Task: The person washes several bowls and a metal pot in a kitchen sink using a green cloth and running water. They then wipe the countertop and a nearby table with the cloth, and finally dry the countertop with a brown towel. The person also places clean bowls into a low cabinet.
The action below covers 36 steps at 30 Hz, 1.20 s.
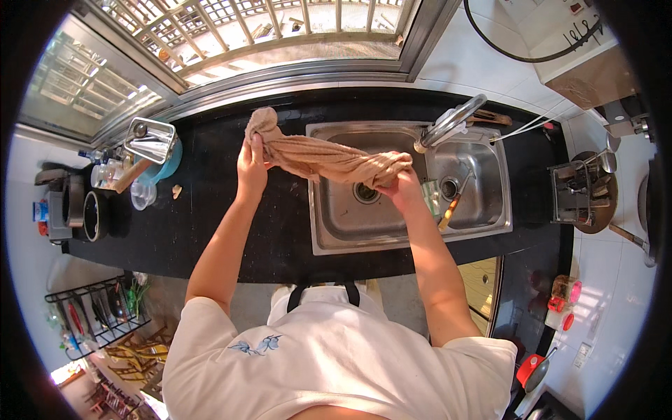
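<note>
A brown cloth (325, 157), twisted lengthwise, stretches between my two hands. My left hand (253, 166) grips its left end above the black counter, and a bunched part sticks up past the fingers. At the other end, my right hand (402, 187) is closed round the cloth over the sink. Beneath it lies the steel double sink (350, 241), partly covered by the cloth and my right forearm. The faucet (455, 120) stands at the sink's back edge, right of the cloth.
In the smaller basin lie a yellow-handled tool (450, 211) and a green-and-white packet (431, 196). Bowls with a metal tray (150, 140) stand at the counter's left. A utensil rack (575, 187) is on the right. A barred window (280, 35) runs along the back.
</note>
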### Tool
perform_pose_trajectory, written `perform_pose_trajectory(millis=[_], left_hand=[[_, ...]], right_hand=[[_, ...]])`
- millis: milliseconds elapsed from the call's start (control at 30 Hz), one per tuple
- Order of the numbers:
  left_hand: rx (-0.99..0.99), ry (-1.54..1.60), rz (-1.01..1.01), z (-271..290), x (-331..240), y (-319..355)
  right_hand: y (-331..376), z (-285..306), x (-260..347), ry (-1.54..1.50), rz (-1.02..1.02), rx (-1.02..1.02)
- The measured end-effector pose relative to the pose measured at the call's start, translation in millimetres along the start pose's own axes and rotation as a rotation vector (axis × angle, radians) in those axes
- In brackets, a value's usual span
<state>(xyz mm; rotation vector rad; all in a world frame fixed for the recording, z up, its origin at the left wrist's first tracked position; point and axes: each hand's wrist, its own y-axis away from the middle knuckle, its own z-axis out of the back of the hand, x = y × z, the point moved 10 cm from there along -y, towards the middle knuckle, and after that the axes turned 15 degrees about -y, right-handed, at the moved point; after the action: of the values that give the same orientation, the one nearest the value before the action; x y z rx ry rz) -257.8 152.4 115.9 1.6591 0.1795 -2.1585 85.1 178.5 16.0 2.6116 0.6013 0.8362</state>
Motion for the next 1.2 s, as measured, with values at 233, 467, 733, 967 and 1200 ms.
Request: perform_pose_trajectory(millis=[233, 467, 733, 967, 1200], left_hand=[[0.081, 0.417, -0.045, -63, -60, -85], [0.204, -0.171, -0.321, -146, -34, -128], [0.257, -0.838, -1.192, -254, -7, -79], [0.427, -1.262, -1.131, -305, 45, -129], [0.440, -0.989, -1.125, -260, 58, -140]], right_hand=[[-151, 53, 71, -0.475, 0.203, -0.144], [-112, -46, 193, 1.019, 1.413, -0.475], [-197, 59, 150, 1.540, 0.905, -0.842], [-218, 61, 168, 1.767, 0.946, -0.875], [-227, 64, 165, 1.658, 0.783, -0.992]])
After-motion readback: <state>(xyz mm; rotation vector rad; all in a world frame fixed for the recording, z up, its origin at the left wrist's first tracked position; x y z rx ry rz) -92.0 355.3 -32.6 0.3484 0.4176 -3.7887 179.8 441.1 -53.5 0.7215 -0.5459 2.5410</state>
